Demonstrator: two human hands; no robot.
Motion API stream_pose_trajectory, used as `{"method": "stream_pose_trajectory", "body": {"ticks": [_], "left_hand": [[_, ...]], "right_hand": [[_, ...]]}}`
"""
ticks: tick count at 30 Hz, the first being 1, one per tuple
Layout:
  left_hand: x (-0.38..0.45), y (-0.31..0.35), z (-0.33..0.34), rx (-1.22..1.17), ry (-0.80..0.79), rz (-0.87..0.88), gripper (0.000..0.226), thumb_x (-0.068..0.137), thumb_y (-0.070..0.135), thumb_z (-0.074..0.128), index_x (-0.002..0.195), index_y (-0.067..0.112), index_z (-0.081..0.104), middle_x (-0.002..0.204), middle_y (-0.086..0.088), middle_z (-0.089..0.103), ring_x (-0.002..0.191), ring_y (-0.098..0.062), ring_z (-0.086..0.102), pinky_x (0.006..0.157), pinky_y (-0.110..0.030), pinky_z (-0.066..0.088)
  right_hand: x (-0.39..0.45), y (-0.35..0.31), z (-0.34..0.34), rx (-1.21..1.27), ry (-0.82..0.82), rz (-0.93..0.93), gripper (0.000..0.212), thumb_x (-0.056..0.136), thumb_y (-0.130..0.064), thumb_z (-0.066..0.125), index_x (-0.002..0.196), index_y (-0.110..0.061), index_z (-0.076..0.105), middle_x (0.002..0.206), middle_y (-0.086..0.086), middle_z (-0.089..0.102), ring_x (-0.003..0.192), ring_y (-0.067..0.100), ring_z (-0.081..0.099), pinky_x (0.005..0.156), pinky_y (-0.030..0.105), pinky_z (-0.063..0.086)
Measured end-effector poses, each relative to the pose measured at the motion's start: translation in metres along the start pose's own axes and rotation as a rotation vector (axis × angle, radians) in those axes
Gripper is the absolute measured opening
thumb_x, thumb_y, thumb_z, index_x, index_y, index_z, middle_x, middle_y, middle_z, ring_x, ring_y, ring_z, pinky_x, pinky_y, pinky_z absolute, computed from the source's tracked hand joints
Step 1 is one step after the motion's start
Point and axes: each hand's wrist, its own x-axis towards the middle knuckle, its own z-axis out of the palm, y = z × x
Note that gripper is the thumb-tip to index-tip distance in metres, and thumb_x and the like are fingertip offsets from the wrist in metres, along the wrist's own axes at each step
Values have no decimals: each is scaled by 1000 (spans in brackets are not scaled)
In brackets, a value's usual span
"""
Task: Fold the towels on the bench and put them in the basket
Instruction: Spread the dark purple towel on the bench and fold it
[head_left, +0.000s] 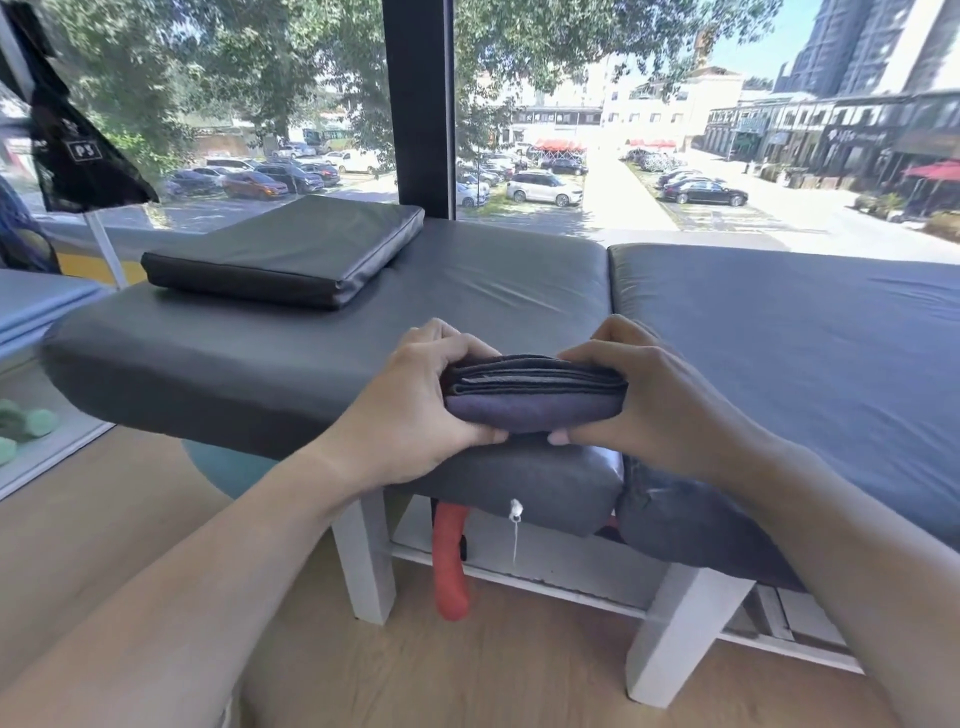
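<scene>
Towels (535, 395), folded into a stack, sit pinched between your left hand (415, 395) and right hand (654, 400) above the bench (311, 332); black flag (78, 150) reads "P3"

Bright daylight floods in through the tall glass window (675, 130), overexposing the street outside, while wide-angle distortion bends and softens the edges.

Soft matt cloth towels (535, 400) sit folded. The desk (322, 332) wears smooth, faintly glossy leather-like padding. The floor (467, 670) is pale wood.
</scene>
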Motion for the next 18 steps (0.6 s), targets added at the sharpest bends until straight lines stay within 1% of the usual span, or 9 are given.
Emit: {"method": "stream_pose_trajectory", "body": {"ticks": [2,4,7,9,10,12,14,16,18], "left_hand": [[-3,5,0,4,-22,33,57,57,35,97,106,36,67,120,19,60,114,1,57,93,-14,41],[-7,11,2,35,-53,59,70,57,44,96,119,36,65,131,25,60,119,4,59,103,-23,46],[-11,20,4,46,-39,121,68,65,35,94,128,34,68,122,30,64,117,10,60,103,-20,47],[-11,20,3,-13,-49,134,60,71,26,92,126,30,71,115,27,71,108,10,65,97,-18,50],[-11,19,3,-36,-58,130,56,73,23,91,125,29,72,112,23,73,106,8,67,95,-19,51],[-11,14,2,-68,-69,117,49,76,19,89,121,28,75,111,20,75,105,6,68,95,-21,52],[-10,10,2,-115,-84,101,43,77,16,88,116,30,76,110,22,75,110,7,67,100,-19,49],[-10,8,2,-168,-111,86,40,77,13,87,109,34,77,108,25,74,113,6,65,101,-15,47],[-8,7,3,-200,-127,73,37,79,14,85,106,37,77,105,23,76,110,2,68,99,-18,50]], "right_hand": [[-5,0,2,-61,35,-44,56,63,-50,90,113,-38,69,106,-15,55,103,4,52,87,8,32],[-8,-1,5,-140,57,-83,60,65,-58,85,116,-32,65,120,-18,59,112,5,52,95,9,29],[-12,-6,8,-215,87,-156,63,73,-64,74,124,-30,61,127,-16,65,119,8,54,104,17,31],[-14,-10,9,-217,105,-182,61,76,-63,70,126,-31,59,121,-13,69,114,9,54,100,16,32],[-15,-11,10,-220,113,-184,59,77,-62,69,126,-32,58,117,-12,70,111,10,56,97,19,38],[-17,-13,12,-243,125,-187,49,80,-59,71,121,-34,59,105,-13,73,97,15,65,82,30,50],[-17,-11,11,-237,138,-180,36,82,-57,72,112,-38,64,90,-15,74,81,17,68,67,33,52],[-15,-9,8,-165,135,-121,31,79,-58,72,105,-42,66,79,-16,73,70,15,65,64,34,51],[-10,-8,7,-108,123,-68,33,75,-62,72,103,-45,67,73,-17,71,66,12,59,66,34,51]]}}
